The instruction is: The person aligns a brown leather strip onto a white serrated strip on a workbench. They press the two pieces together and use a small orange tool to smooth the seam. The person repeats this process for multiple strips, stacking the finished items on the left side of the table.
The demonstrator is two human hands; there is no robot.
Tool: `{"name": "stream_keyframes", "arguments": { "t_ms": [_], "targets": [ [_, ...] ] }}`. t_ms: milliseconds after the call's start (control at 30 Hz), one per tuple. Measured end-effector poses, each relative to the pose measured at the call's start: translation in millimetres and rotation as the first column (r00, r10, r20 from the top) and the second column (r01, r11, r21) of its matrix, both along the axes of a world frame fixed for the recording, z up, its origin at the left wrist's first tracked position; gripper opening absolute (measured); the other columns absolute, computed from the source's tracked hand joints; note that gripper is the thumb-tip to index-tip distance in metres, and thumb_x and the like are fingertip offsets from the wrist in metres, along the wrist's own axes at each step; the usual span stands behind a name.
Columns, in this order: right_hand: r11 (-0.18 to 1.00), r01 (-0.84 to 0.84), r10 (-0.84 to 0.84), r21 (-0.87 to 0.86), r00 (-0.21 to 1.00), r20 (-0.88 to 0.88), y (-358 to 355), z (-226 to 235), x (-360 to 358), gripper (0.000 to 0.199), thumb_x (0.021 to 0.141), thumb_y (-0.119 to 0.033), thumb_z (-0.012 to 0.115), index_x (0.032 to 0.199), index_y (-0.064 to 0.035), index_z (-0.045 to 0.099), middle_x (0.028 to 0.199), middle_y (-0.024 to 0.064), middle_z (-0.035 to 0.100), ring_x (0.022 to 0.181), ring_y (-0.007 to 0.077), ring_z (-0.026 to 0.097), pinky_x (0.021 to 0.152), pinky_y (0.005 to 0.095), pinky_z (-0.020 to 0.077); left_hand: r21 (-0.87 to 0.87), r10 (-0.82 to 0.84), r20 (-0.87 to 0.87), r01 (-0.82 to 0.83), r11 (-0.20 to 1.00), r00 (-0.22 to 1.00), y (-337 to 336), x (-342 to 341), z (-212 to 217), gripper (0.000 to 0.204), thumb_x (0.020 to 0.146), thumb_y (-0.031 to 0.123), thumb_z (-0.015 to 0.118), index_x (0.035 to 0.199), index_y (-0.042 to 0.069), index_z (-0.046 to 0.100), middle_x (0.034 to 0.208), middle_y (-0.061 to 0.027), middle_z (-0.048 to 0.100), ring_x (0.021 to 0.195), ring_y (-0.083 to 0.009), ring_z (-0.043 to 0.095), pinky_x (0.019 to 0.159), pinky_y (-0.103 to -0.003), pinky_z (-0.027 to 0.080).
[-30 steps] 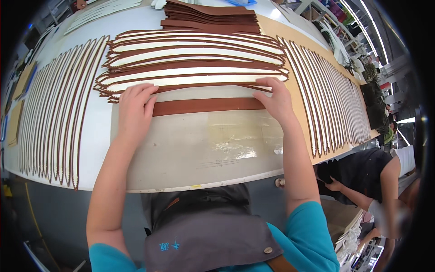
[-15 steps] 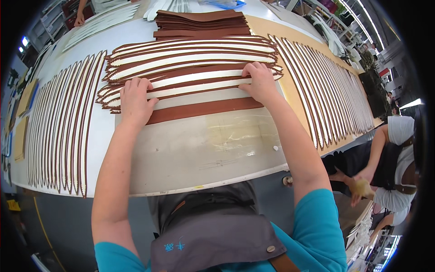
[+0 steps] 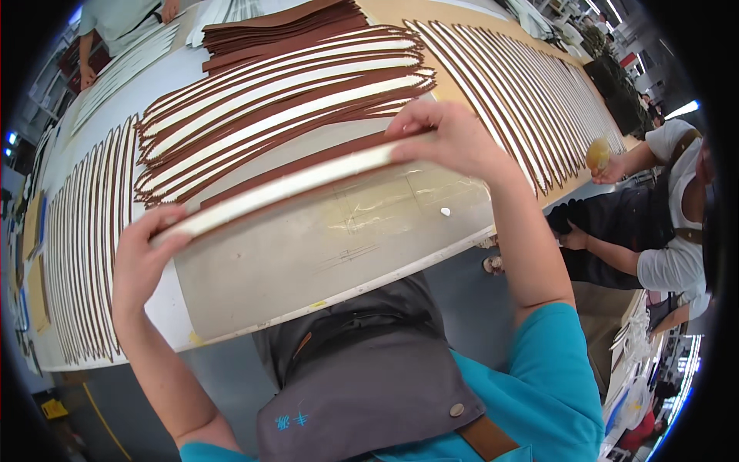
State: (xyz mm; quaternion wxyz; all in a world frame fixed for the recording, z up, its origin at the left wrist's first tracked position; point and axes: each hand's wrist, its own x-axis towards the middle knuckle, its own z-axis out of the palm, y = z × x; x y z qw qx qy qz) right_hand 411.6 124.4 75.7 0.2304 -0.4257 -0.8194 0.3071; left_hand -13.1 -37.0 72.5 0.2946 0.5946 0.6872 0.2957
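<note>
A white-faced strip with brown edges (image 3: 296, 179), apparently leather, is stretched between my two hands above the table. My left hand (image 3: 146, 250) pinches its left end between thumb and fingers. Its right end is gripped by my right hand (image 3: 462, 142), which sits farther away, so the strip runs slantwise and bows slightly. Just behind it a plain brown strip (image 3: 296, 163) lies on the grey mat (image 3: 277, 262), partly hidden. Beyond that is an overlapping pile of brown-and-white strips (image 3: 281, 96) with pointed, jagged ends.
Plain brown strips (image 3: 281, 31) are stacked at the back. Rows of brown-and-white strips lie at the left (image 3: 88, 239) and at the right on a tan board (image 3: 500, 100). A small white scrap (image 3: 446, 212) rests on the mat. Co-workers stand at far left and right.
Both hands have come off the pile with one white-faced strip. My left hand moved left and nearer; the strip is now lifted and tilted. The view has turned somewhat.
</note>
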Motion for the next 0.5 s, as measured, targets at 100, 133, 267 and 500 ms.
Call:
{"name": "stream_keyframes", "arguments": {
  "t_ms": [100,133,267,500],
  "targets": [
    [0.986,-0.103,0.086,0.132,0.989,0.123,-33,-22,0,0.030,0.083,-0.016,0.087,0.109,-0.0094,0.074,0.094,0.0022,0.071,0.095,0.0203,0.066,0.095,0.0364,0.0499,-0.148,0.026,0.072,-0.015,0.989,0.997,-18,-13,-27,0.036,0.086,0.006,0.078,0.121,-0.001,0.072,0.102,-0.0054,0.073,0.091,-0.0110,0.064,0.084,-0.027,0.054],
    [0.979,-0.068,0.048,0.194,0.993,0.106,-35,-32,7,0.031,0.082,-0.015,0.086,0.110,-0.0097,0.074,0.097,0.0037,0.072,0.098,0.0216,0.066,0.099,0.0380,0.0486,-0.175,0.067,0.052,-0.057,0.983,0.996,-24,-21,-45,0.036,0.086,0.007,0.079,0.121,0.000,0.071,0.110,-0.0079,0.072,0.098,-0.0166,0.067,0.088,-0.031,0.054],
    [0.939,0.187,-0.198,0.290,0.980,0.007,-42,-65,56,0.031,0.080,-0.010,0.082,0.110,-0.0105,0.075,0.110,0.0055,0.073,0.108,0.0259,0.064,0.102,0.0415,0.0483,0.224,0.066,-0.353,0.016,0.974,0.933,-43,3,-68,0.028,0.088,0.005,0.076,0.116,0.004,0.073,0.124,-0.0126,0.070,0.116,-0.0304,0.064,0.101,-0.040,0.050],
    [0.877,0.316,-0.333,0.361,0.943,-0.017,-63,-93,82,0.042,0.081,-0.009,0.080,0.122,-0.0107,0.074,0.136,0.0084,0.068,0.128,0.0299,0.058,0.109,0.0442,0.0458,0.358,-0.075,-0.298,0.184,0.915,0.952,-18,101,-78,0.034,0.088,0.000,0.072,0.121,0.008,0.073,0.135,-0.0110,0.067,0.124,-0.0343,0.060,0.109,-0.044,0.045]
  ]
}}
